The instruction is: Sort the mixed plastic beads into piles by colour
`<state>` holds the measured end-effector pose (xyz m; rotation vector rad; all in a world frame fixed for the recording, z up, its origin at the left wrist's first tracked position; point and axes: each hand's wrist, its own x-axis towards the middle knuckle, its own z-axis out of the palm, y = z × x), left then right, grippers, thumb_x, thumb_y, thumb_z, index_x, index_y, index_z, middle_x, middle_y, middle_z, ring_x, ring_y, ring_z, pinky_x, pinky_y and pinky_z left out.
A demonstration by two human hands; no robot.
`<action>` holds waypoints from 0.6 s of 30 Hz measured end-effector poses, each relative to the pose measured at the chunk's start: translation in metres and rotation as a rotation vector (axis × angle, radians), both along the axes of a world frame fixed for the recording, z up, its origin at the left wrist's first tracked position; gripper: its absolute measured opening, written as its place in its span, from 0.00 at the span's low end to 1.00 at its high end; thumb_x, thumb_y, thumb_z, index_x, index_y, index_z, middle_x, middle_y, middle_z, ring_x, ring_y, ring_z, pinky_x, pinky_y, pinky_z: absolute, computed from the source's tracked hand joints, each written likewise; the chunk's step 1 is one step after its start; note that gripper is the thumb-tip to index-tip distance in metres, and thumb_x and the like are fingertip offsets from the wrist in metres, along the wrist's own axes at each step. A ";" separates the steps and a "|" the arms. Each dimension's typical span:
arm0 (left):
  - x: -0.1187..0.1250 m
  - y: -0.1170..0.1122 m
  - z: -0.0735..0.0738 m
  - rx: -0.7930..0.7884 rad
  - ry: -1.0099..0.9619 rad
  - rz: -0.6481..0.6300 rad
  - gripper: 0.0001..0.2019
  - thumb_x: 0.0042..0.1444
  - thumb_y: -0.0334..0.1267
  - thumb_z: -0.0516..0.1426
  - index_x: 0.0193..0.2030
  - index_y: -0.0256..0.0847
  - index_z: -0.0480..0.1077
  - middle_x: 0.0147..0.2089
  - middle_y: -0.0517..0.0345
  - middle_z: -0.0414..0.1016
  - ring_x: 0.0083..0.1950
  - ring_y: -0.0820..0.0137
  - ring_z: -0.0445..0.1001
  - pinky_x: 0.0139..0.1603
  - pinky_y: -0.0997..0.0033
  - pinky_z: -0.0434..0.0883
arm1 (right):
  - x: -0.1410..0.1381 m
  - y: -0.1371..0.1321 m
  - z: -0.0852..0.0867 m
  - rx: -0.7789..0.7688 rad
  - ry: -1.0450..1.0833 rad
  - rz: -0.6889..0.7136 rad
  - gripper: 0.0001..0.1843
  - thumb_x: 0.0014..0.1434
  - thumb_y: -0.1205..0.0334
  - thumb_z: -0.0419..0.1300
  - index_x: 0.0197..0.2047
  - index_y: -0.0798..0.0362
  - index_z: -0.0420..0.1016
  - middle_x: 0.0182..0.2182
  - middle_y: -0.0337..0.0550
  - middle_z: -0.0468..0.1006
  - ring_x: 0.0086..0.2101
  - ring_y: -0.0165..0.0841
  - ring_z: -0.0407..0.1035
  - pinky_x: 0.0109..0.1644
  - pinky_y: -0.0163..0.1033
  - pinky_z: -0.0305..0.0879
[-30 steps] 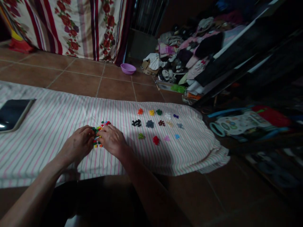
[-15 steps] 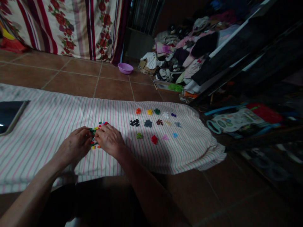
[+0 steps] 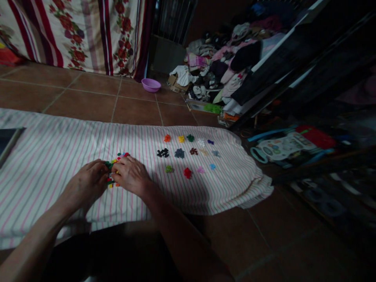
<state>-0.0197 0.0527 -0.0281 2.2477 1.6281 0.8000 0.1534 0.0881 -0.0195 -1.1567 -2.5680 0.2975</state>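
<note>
A pink-and-grey striped cloth (image 3: 53,149) lies spread on the tiled floor. My left hand (image 3: 86,184) and my right hand (image 3: 131,176) rest on it side by side, fingers curled over a mixed heap of small coloured pieces (image 3: 114,168). What the fingers pinch is too small to name. To the right lie several small sorted piles by colour: an orange pile (image 3: 167,138), a yellow pile (image 3: 181,138), a black pile (image 3: 162,152), a red pile (image 3: 187,172), and a blue pile (image 3: 212,166).
A dark tablet (image 3: 7,141) lies on the cloth at the far left. A purple bowl (image 3: 150,85) sits on the tiles behind. A heap of clothes (image 3: 217,74) and a toy board (image 3: 279,147) crowd the right. A floral curtain (image 3: 73,31) hangs at the back.
The view has drifted right and down, so everything sits further left in frame. Both hands stay on the mixed heap with only slight finger movement.
</note>
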 end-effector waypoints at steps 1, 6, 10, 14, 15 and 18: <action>0.000 0.000 0.000 -0.001 0.004 -0.008 0.06 0.58 0.39 0.49 0.31 0.46 0.63 0.37 0.53 0.73 0.39 0.63 0.73 0.42 0.60 0.71 | 0.000 0.000 0.000 -0.005 0.001 0.000 0.06 0.63 0.58 0.59 0.37 0.49 0.76 0.39 0.38 0.76 0.43 0.34 0.66 0.49 0.38 0.64; 0.000 0.000 0.002 -0.006 0.022 0.004 0.05 0.58 0.38 0.49 0.32 0.45 0.63 0.36 0.55 0.72 0.38 0.64 0.72 0.43 0.60 0.72 | 0.001 0.002 -0.003 0.024 0.054 0.006 0.07 0.63 0.58 0.58 0.37 0.50 0.76 0.38 0.39 0.76 0.43 0.33 0.66 0.50 0.37 0.62; 0.002 -0.001 0.003 -0.012 0.020 0.018 0.04 0.57 0.36 0.49 0.34 0.44 0.65 0.38 0.54 0.73 0.41 0.65 0.72 0.46 0.61 0.71 | 0.006 0.006 -0.009 0.041 0.166 0.005 0.07 0.64 0.61 0.55 0.37 0.51 0.75 0.37 0.41 0.76 0.41 0.31 0.67 0.48 0.36 0.62; 0.004 -0.002 0.006 -0.017 0.025 0.063 0.06 0.57 0.34 0.49 0.35 0.43 0.66 0.39 0.54 0.73 0.42 0.67 0.72 0.47 0.63 0.71 | 0.012 0.010 -0.015 0.051 0.249 0.032 0.09 0.65 0.63 0.54 0.35 0.52 0.73 0.32 0.41 0.75 0.37 0.31 0.68 0.44 0.35 0.62; 0.004 -0.003 0.006 -0.025 0.028 0.063 0.06 0.57 0.34 0.49 0.35 0.43 0.66 0.39 0.54 0.73 0.41 0.67 0.72 0.46 0.63 0.71 | 0.013 0.010 -0.016 0.045 0.258 0.032 0.09 0.65 0.64 0.53 0.34 0.52 0.73 0.31 0.40 0.75 0.36 0.31 0.68 0.43 0.35 0.63; 0.004 -0.003 0.007 -0.046 0.026 0.056 0.06 0.59 0.33 0.48 0.35 0.42 0.66 0.40 0.53 0.73 0.42 0.67 0.72 0.46 0.64 0.72 | 0.016 0.010 -0.018 0.028 0.294 0.015 0.10 0.66 0.64 0.52 0.33 0.53 0.72 0.30 0.41 0.75 0.35 0.31 0.70 0.42 0.35 0.63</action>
